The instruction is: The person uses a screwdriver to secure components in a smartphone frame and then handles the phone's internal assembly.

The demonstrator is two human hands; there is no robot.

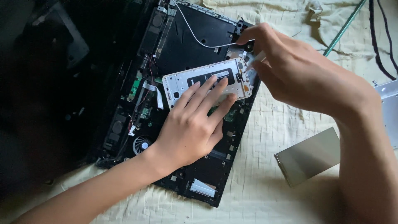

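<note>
A white opened phone (195, 78) with a black panel on its back lies on top of an opened black laptop chassis (186, 45). My left hand (192, 124) rests flat on the phone, fingers spread, pressing it down. My right hand (290, 70) hovers over the phone's right end, pinching a small light-coloured tool (253, 59) whose tip touches the phone's upper right corner.
The laptop lies on a cream quilted cloth (265, 137). A white wire (199, 39) crosses the chassis; a fan (141, 145) sits at its lower left. A grey metal plate (309, 155) lies to the right, another silver part (389, 112) at the right edge, plus a green rod (344, 27) and black cables (379, 45).
</note>
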